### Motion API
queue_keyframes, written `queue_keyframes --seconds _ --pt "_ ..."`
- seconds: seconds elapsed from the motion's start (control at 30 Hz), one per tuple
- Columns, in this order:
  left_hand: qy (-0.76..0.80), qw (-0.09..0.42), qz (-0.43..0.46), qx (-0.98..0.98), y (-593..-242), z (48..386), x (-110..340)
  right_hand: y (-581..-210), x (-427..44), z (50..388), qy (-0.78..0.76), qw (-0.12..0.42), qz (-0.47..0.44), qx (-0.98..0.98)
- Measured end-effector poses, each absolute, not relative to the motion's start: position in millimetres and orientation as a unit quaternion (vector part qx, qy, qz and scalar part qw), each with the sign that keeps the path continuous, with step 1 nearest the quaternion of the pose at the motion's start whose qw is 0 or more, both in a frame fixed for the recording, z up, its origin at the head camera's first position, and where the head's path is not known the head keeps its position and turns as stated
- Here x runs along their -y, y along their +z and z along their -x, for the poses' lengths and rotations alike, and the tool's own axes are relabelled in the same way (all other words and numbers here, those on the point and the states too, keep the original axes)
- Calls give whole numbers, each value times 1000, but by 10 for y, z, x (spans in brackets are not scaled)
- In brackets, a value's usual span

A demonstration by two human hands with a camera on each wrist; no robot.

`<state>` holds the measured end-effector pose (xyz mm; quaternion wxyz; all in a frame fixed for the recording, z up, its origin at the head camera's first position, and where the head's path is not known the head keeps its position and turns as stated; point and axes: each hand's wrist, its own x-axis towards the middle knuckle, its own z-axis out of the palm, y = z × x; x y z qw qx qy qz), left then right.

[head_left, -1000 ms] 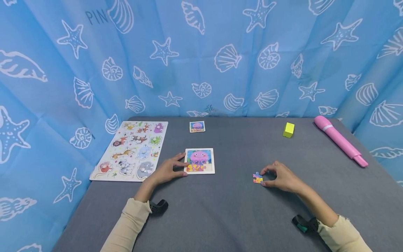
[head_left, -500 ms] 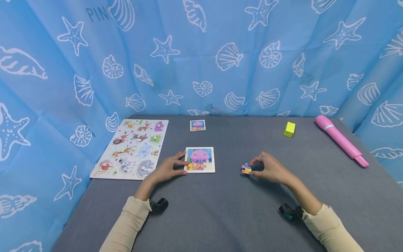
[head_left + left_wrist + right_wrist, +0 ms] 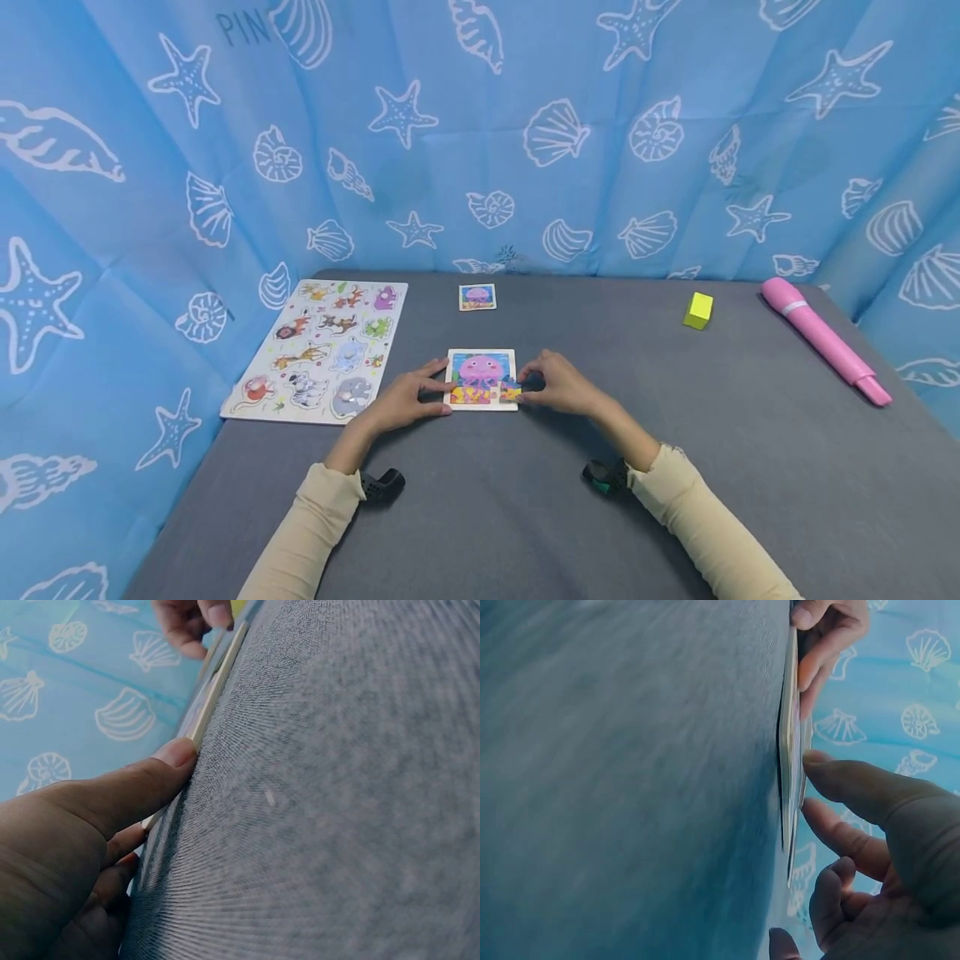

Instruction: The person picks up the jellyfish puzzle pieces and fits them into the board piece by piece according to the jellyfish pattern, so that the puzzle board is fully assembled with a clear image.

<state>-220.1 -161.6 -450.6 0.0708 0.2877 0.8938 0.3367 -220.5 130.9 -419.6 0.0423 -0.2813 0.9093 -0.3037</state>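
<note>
A square jigsaw board with a pink jellyfish picture lies flat mid-table in the head view. My left hand holds it at the left side, the thumb at the near corner and the other fingers along the edge. Between thumb and fingertips, my right hand pinches a blue and yellow puzzle piece over the board's lower right corner. A pale gap shows beside that piece. In the right wrist view, the right thumb is close over the board's edge; whether the piece lies flat cannot be told.
A small jellyfish card lies behind the board. To the left is an animal peg puzzle. A yellow block and a pink microphone-shaped toy lie at the right. A blue shell-patterned curtain hangs behind the grey table.
My right hand has carried the puzzle piece leftward from the table's right part to the board's lower right corner. My left hand has kept its place on the board.
</note>
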Motion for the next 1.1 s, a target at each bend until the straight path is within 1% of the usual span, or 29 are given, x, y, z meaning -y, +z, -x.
queue_keyframes --seconds 0.3,0.57,0.67,0.83,1.0,1.1 --pt "338 74 -293 -891 -4477 2207 1589 -4220 -1202 2235 -310 51 283 -906" --pt "335 73 -295 -892 -4478 2205 1595 -4300 -1161 2229 -300 38 287 -909" --pt "335 73 -291 -893 -4477 2184 1609 -4329 -1118 2222 -308 44 266 -912" --pt "336 71 -284 -895 -4481 2182 1621 -4320 -1033 2221 -333 61 206 -918" --pt "334 62 -288 -895 -4478 2201 1604 -4284 -997 2228 -330 48 167 -928" --pt "333 62 -286 -896 -4478 2204 1594 -4277 -1001 2224 -337 56 155 -927"
